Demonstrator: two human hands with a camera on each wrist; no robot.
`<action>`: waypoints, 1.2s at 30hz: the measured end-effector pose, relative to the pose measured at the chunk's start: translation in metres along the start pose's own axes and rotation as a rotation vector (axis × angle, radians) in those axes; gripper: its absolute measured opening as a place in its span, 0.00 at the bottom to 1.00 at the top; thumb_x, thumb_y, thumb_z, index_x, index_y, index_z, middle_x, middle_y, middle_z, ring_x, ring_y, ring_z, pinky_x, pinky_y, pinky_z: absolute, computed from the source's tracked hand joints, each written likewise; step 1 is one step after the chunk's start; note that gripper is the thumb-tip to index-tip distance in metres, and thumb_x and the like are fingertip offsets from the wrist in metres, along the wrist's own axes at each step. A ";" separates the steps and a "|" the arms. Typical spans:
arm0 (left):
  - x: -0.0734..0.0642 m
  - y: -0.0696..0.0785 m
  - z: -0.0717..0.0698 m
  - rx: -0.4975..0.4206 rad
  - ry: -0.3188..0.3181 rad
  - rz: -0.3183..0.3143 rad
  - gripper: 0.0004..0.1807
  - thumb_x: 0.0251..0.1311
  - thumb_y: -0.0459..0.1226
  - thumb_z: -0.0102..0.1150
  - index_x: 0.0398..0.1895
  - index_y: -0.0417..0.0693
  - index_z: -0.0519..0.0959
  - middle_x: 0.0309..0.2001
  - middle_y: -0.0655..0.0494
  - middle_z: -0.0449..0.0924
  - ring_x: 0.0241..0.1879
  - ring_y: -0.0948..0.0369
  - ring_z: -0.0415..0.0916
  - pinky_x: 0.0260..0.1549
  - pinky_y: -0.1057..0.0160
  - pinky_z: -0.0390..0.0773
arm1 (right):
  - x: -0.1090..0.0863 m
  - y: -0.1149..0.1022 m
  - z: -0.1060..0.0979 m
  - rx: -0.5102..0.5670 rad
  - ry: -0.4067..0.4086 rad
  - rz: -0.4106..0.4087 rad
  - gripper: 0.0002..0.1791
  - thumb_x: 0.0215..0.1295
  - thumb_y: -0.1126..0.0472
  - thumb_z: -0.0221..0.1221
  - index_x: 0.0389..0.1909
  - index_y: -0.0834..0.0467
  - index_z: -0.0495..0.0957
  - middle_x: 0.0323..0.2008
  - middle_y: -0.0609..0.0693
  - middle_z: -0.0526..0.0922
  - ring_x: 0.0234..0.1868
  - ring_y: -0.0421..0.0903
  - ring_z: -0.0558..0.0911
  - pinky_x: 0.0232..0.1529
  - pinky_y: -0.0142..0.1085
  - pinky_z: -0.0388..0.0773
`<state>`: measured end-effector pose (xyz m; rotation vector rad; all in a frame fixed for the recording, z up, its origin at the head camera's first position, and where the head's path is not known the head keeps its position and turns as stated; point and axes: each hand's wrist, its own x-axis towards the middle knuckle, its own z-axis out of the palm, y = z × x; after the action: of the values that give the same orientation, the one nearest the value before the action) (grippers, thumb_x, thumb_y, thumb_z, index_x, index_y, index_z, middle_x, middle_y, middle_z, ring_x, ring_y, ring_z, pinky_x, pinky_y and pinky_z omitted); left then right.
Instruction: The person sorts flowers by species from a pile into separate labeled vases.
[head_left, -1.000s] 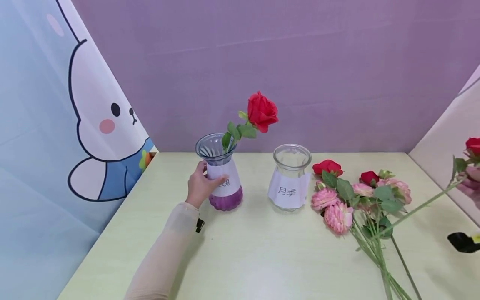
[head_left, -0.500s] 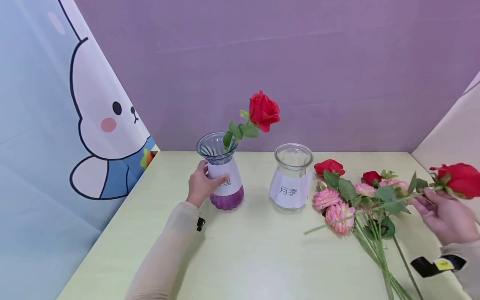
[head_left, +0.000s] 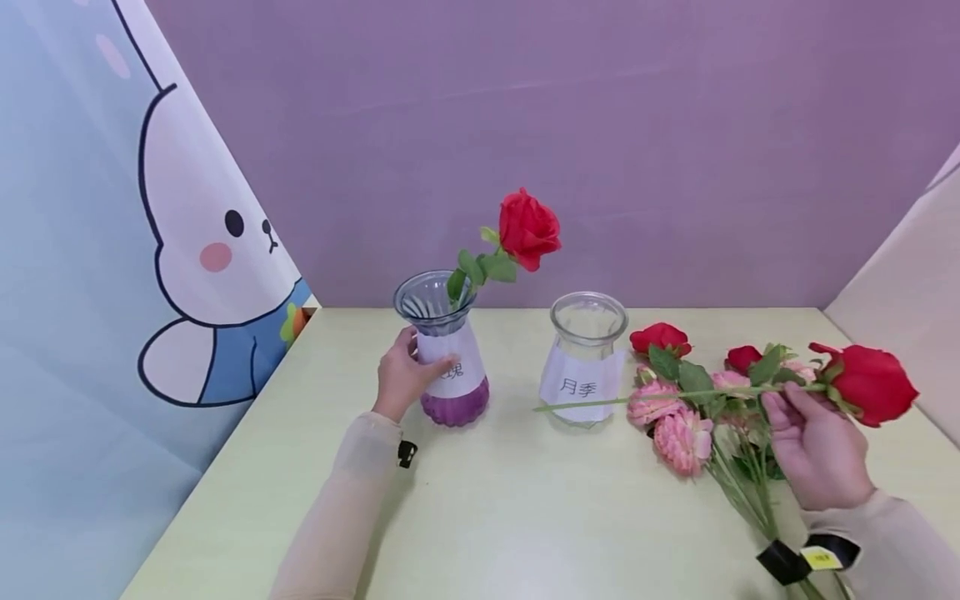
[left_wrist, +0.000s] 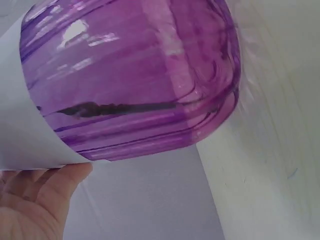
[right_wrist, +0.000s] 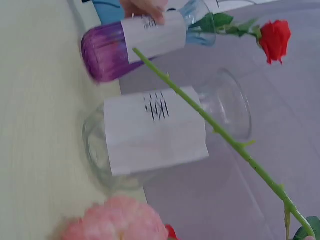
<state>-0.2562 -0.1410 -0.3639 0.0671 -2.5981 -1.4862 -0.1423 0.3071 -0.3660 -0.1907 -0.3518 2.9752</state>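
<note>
My left hand [head_left: 405, 375] grips the side of a blue-and-purple glass vase [head_left: 453, 406] with a white paper label. The left wrist view shows the vase's purple base [left_wrist: 135, 75] close up, with fingers [left_wrist: 42, 197] against the label. One red rose [head_left: 529, 229] leans out of its mouth to the right. My right hand [head_left: 821, 450] pinches a second red rose [head_left: 870, 385] by the stem just under the bloom. That stem [right_wrist: 235, 145] points left, passing in front of a clear glass vase [head_left: 587, 350] with a white label. No flower stands in the clear vase.
Below and behind the right hand lies a pile of flowers: pink blooms [head_left: 681, 442], red blooms [head_left: 660, 338], green leaves and long stems [head_left: 738, 492]. They rest on the pale table [head_left: 510, 517]. A purple backdrop [head_left: 420, 150] and a printed cloth [head_left: 90, 250] enclose the table.
The right hand has come in from the right edge with the red rose, moving left. The stem's free end has swung up and left to the clear vase. The left hand stays put.
</note>
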 end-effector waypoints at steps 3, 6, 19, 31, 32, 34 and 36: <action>0.000 0.003 0.003 -0.020 0.011 0.006 0.42 0.51 0.46 0.72 0.68 0.46 0.64 0.62 0.39 0.70 0.59 0.44 0.70 0.54 0.47 0.74 | 0.001 0.011 0.006 -0.008 0.031 0.020 0.07 0.71 0.72 0.45 0.37 0.67 0.72 0.33 0.57 0.72 0.33 0.51 0.79 0.49 0.34 0.79; -0.001 0.005 0.008 -0.051 0.027 0.013 0.42 0.51 0.46 0.71 0.69 0.47 0.64 0.61 0.42 0.72 0.58 0.46 0.72 0.54 0.48 0.74 | 0.001 0.021 0.015 -0.009 0.043 0.023 0.04 0.69 0.73 0.49 0.40 0.65 0.71 0.35 0.54 0.71 0.35 0.49 0.79 0.50 0.33 0.78; -0.009 0.003 0.011 -0.113 0.066 0.029 0.47 0.46 0.40 0.75 0.71 0.45 0.61 0.63 0.41 0.69 0.61 0.44 0.68 0.56 0.46 0.72 | 0.002 0.042 0.059 0.132 0.043 -0.015 0.14 0.68 0.74 0.50 0.48 0.56 0.62 0.36 0.52 0.70 0.33 0.49 0.77 0.50 0.33 0.79; -0.013 0.002 0.006 -0.044 0.041 -0.002 0.50 0.45 0.42 0.75 0.72 0.46 0.58 0.64 0.40 0.69 0.61 0.45 0.69 0.57 0.47 0.72 | 0.012 0.059 0.095 0.282 0.045 -0.043 0.03 0.68 0.72 0.51 0.40 0.64 0.67 0.32 0.56 0.71 0.27 0.53 0.77 0.42 0.35 0.82; -0.013 0.002 0.006 -0.040 0.042 -0.002 0.50 0.46 0.42 0.75 0.72 0.47 0.58 0.63 0.41 0.69 0.61 0.46 0.69 0.57 0.47 0.72 | 0.012 0.062 0.098 0.272 0.056 -0.056 0.03 0.68 0.72 0.51 0.40 0.64 0.68 0.32 0.56 0.71 0.28 0.52 0.77 0.42 0.35 0.82; -0.013 0.001 0.006 -0.041 0.041 0.003 0.50 0.46 0.42 0.75 0.72 0.47 0.58 0.63 0.41 0.69 0.61 0.46 0.69 0.56 0.47 0.72 | 0.011 0.070 0.105 0.242 0.063 -0.105 0.05 0.67 0.73 0.52 0.41 0.63 0.68 0.32 0.56 0.72 0.29 0.51 0.77 0.43 0.34 0.82; -0.014 0.000 0.006 -0.047 0.040 0.007 0.50 0.47 0.42 0.75 0.73 0.47 0.57 0.64 0.41 0.69 0.61 0.46 0.69 0.56 0.47 0.72 | 0.010 0.076 0.112 0.193 0.063 -0.159 0.08 0.66 0.73 0.53 0.43 0.61 0.67 0.33 0.55 0.73 0.30 0.50 0.77 0.44 0.34 0.81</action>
<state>-0.2432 -0.1345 -0.3678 0.0819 -2.5286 -1.5274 -0.1774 0.2102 -0.2772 -0.2225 -0.0672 2.8161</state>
